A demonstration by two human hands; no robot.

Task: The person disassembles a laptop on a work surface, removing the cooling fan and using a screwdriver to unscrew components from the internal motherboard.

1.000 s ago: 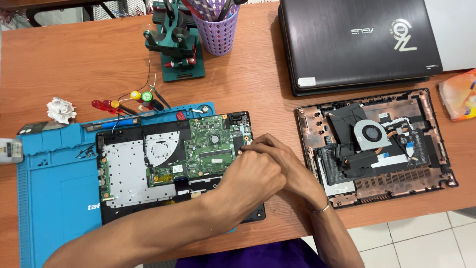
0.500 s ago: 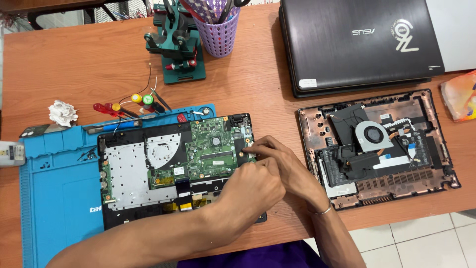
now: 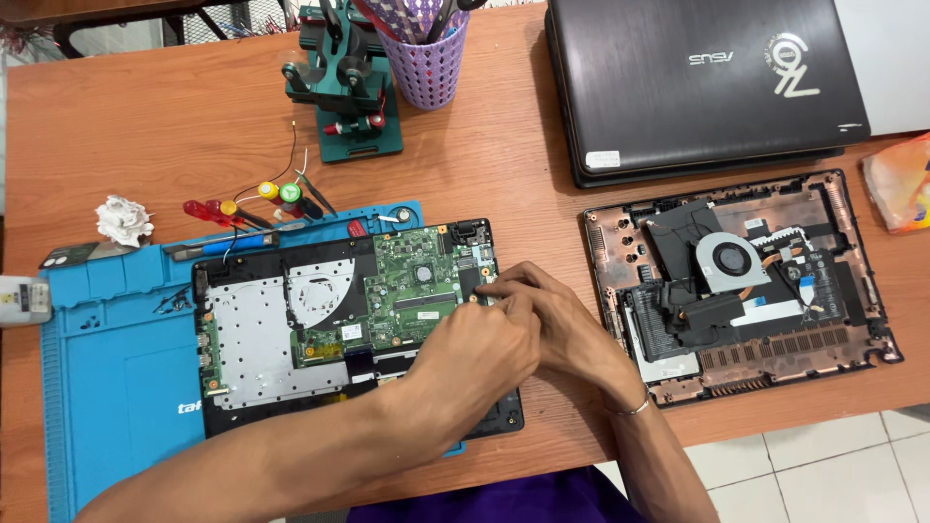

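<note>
Head view: left hand and right hand meet, fingers curled and pinched, over the right edge of the green motherboard in the opened laptop base on the blue mat; whether they grip a part cannot be told. Judged step: working a connector or screw; next calls for a fine, steady pull. Beyond, the fan-fitted bottom cover and closed laptop rest on the table.

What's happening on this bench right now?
A person has both hands, left hand and right hand, together on the right edge of the green motherboard in an opened laptop base lying on a blue mat. A second opened chassis with a fan sits to the right, untouched.
</note>
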